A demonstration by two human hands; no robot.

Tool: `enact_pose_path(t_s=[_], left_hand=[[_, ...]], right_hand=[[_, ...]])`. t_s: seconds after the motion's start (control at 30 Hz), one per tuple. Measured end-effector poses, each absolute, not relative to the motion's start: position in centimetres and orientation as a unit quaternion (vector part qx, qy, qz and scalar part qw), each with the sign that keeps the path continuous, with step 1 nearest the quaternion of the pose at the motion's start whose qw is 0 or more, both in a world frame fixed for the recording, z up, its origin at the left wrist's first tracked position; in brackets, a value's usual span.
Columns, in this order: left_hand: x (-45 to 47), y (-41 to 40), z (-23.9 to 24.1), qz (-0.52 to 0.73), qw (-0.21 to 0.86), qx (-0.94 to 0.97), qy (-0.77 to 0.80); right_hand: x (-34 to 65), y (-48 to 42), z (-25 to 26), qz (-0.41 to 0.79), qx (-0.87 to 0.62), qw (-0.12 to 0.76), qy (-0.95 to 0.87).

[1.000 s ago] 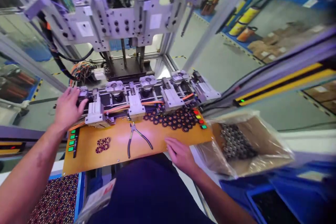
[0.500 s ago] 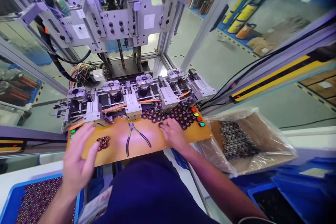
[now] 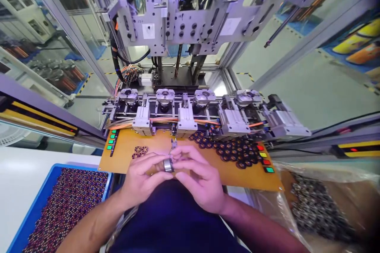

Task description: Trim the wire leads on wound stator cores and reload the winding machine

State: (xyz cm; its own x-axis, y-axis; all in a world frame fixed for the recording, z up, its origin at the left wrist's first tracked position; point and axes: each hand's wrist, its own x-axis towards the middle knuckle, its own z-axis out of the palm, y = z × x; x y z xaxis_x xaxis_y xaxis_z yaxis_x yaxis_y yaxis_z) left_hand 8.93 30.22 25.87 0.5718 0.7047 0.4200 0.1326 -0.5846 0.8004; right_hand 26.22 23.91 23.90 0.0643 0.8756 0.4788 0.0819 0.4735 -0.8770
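Observation:
Just in front of my body, my two hands meet over the front edge of the orange work plate (image 3: pixel 113 164). Between them is a small ring-shaped part (image 3: pixel 168 165) with a shiny metal band and a dark edge. My left hand (image 3: pixel 144 180) pinches it from the left with thumb and fingers. From the right, the fingertips of my right hand (image 3: pixel 204 182) close on its other side. Behind the hands the jaws of the cutting pliers (image 3: pixel 173 142) show; the handles are hidden. Several reddish-black rings (image 3: pixel 139 151) lie beyond my left hand, and many dark rings (image 3: pixel 234 152) lie to the right.
A machine fixture with clamps (image 3: pixel 187 118) lines the plate's far side. Lit buttons flank the plate at left (image 3: pixel 110 142) and right (image 3: pixel 266 162). A blue tray (image 3: pixel 35 199) full of small rings stands left; a plastic-lined box (image 3: pixel 273 205) holding metal parts stands right.
The view has turned left. My right hand has come from the dark rings to the middle, and my left hand has moved in to meet it. The ring-shaped part is now between them.

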Motion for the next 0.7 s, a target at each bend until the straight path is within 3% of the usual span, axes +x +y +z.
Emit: enact_pose_path(t_s=[0.23,0.3,0.4,0.53,0.7], left_hand=[[7.9,31.6,24.5,0.405,0.343,0.796,0.293],[6.7,31.8,24.0,0.41,0.349,0.778,0.324],[4.1,31.9,22.9,0.421,0.356,0.737,0.391],[0.7,31.9,21.1,0.427,0.341,0.679,0.491],[-0.7,31.9,19.8,0.411,0.333,0.627,0.572]], right_hand=[[26.3,27.3,25.0,0.403,-0.395,0.536,-0.628],[27.7,30.4,25.7,0.34,-0.39,0.501,-0.693],[30.9,37.1,26.7,0.15,-0.415,0.403,-0.802],[34.7,45.3,26.7,0.122,-0.429,0.325,-0.834],[35.9,48.5,25.2,0.129,-0.424,0.252,-0.86]])
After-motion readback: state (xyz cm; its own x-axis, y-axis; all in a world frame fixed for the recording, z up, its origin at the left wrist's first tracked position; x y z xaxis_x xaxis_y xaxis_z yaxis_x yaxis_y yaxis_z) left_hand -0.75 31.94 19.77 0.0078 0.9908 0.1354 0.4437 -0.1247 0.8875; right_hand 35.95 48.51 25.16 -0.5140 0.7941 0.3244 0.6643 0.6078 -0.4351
